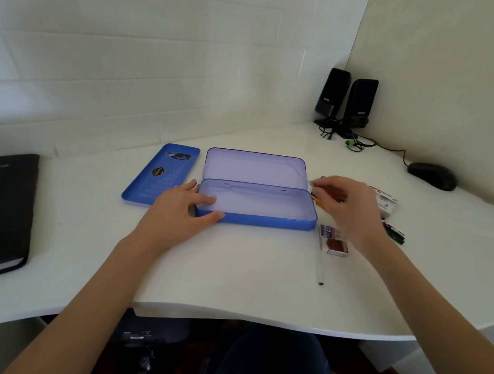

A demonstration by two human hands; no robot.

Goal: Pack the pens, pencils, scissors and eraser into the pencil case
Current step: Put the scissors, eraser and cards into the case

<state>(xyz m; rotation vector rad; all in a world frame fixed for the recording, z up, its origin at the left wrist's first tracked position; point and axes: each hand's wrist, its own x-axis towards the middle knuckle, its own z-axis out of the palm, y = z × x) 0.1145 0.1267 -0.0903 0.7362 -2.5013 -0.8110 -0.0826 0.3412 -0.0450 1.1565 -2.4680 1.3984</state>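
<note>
The blue pencil case (256, 206) lies open and empty mid-tabletop (231, 270), lid back, ready to fill. The left hand (187, 208) lies spread against its left end, fingers over the rim, seemingly steadying it. The right hand (342, 207), fingers curled, reaches into the stationery just right of the case; whether it pinches the yellow pencil (315, 199) is unclear. The eraser (334, 241) waits nearby.
</note>
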